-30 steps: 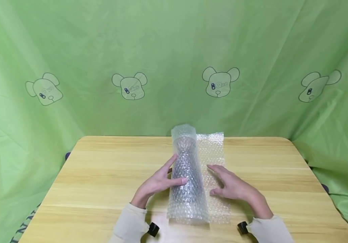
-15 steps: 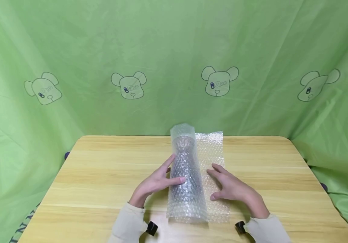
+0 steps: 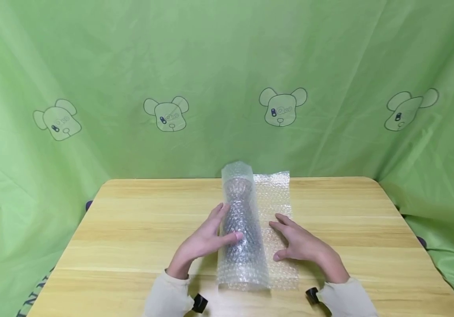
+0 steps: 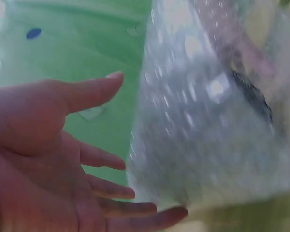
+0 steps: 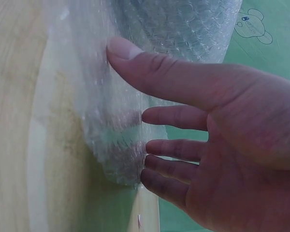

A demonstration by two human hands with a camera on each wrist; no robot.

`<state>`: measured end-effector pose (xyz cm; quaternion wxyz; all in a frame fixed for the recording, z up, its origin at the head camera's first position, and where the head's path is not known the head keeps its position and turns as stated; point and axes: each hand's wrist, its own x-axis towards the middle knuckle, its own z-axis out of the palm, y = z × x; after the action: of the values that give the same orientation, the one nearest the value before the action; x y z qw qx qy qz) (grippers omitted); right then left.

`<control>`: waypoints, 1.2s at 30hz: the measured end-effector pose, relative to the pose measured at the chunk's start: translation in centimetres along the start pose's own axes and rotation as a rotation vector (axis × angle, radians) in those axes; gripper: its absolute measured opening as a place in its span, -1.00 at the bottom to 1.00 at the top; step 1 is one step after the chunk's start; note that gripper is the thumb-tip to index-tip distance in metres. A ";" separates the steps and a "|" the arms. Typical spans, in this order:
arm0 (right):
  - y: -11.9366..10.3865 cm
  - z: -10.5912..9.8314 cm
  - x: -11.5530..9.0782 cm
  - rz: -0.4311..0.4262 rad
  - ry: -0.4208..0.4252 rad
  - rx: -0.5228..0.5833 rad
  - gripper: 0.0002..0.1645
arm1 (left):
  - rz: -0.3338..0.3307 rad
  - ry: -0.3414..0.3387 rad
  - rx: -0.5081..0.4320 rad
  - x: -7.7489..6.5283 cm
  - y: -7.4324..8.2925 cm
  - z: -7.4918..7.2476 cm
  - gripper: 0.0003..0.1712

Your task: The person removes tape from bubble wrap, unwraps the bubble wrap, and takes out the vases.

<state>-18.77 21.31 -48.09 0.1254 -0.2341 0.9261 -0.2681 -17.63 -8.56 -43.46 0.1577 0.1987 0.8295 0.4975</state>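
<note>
A roll of bubble wrap (image 3: 243, 229) lies lengthwise on the table, wound around a dark, bottle-like thing that narrows toward the far end; the layers blur its details. From the right side of the roll, a flat tail of bubble wrap (image 3: 274, 193) spreads over the wood. My left hand (image 3: 209, 233) is at the roll's left side, fingers extended and thumb over its top in the head view. In the left wrist view the fingertips (image 4: 171, 216) are right at the wrap. My right hand (image 3: 300, 242) is over the tail, fingers spread and slightly bent, thumb (image 5: 130, 53) overlapping the plastic.
The wooden table (image 3: 132, 229) extends to both sides of the roll. A green curtain (image 3: 211, 53) printed with bear heads hangs behind it and along the sides. Black wrist cameras (image 3: 199, 303) sit by the light sleeves (image 3: 167, 295).
The left fingers have shifted slightly along the roll's edge, with a second fingertip now showing. The right fingers have bent and spread a little over the tail. The roll lies as before.
</note>
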 end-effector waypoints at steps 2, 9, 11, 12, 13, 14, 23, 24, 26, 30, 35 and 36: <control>0.0 0.0 -0.1 0.001 -0.001 0.001 0.16 | 0.014 0.011 0.066 -0.2 0.8 0.3 0.14; 0.1 0.1 -0.1 0.005 0.005 -0.005 0.16 | 0.014 0.064 0.219 -0.6 2.6 2.0 0.11; 0.1 0.1 -0.1 0.006 0.007 -0.008 0.16 | 0.011 0.072 0.264 -0.7 2.9 2.4 0.11; 0.2 0.1 -0.1 0.005 0.009 -0.010 0.16 | 0.010 0.075 0.284 -0.7 3.1 2.6 0.10; 0.2 0.1 -0.1 0.004 0.010 -0.011 0.15 | 0.006 0.080 0.306 -0.7 3.2 2.9 0.10; 0.2 0.1 -0.1 0.004 0.010 -0.010 0.15 | 0.000 0.084 0.328 -0.8 3.3 3.0 0.10; 0.1 0.0 -0.1 0.004 0.011 -0.013 0.16 | -0.059 0.089 0.471 -0.9 4.0 4.4 0.27; 0.1 0.0 0.0 0.006 0.011 -0.014 0.17 | -0.063 0.084 0.483 -0.9 3.9 4.5 0.31; 0.1 0.0 0.0 0.012 0.009 -0.013 0.17 | -0.070 0.074 0.510 -0.8 3.9 4.6 0.37; 0.1 0.0 0.1 0.016 0.003 -0.011 0.16 | -0.071 0.065 0.525 -0.9 3.8 4.8 0.40; 0.2 0.1 0.1 0.011 0.003 -0.005 0.15 | -0.070 0.049 0.495 -1.0 3.7 4.6 0.34; 0.2 0.1 0.1 0.010 0.002 -0.006 0.15 | -0.064 0.047 0.488 -1.0 3.6 4.5 0.33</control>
<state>-18.93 21.37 -48.34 0.1249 -0.2298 0.9281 -0.2651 -14.09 -4.03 -42.28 0.1014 0.1927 0.9344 0.2818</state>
